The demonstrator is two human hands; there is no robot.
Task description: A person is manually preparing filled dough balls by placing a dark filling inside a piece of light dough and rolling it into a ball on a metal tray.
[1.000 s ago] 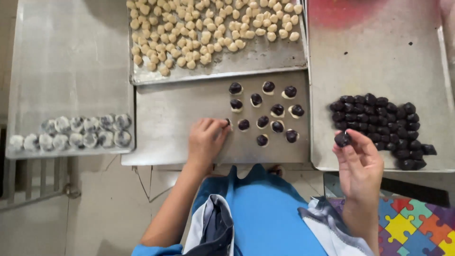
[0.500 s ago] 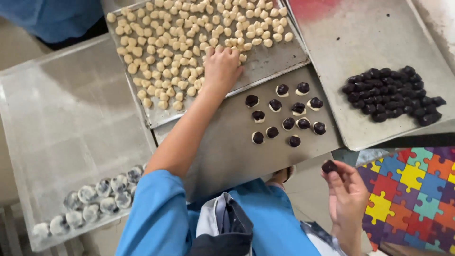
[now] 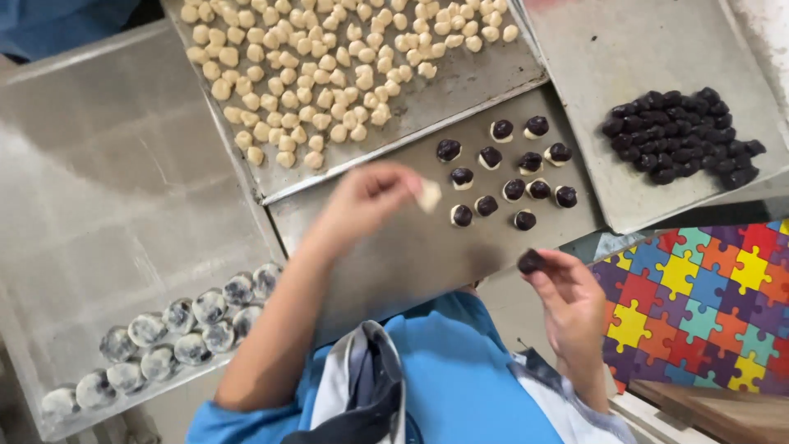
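A pale dough piece [image 3: 428, 196] is pinched in the left hand [image 3: 366, 205] above the middle metal tray [image 3: 386, 255], while a dark filling ball [image 3: 530, 261] is gripped by the right hand [image 3: 571, 304] just off its front edge

I'm looking down into a bakery-style production kitchen: big metal trays [image 3: 123, 205] everywhere, one loaded with pale dough pieces [image 3: 329, 74], another with dark filling balls [image 3: 678, 136].

The left hand [image 3: 362, 205] is pinching a pale dough piece [image 3: 428, 196] over the middle metal tray [image 3: 386, 263], beside rows of dark-filled pieces [image 3: 509, 177]. The right hand [image 3: 571, 304] is holding a dark ball [image 3: 530, 261] at its fingertips, near the puzzle-pattern mat [image 3: 699, 304].
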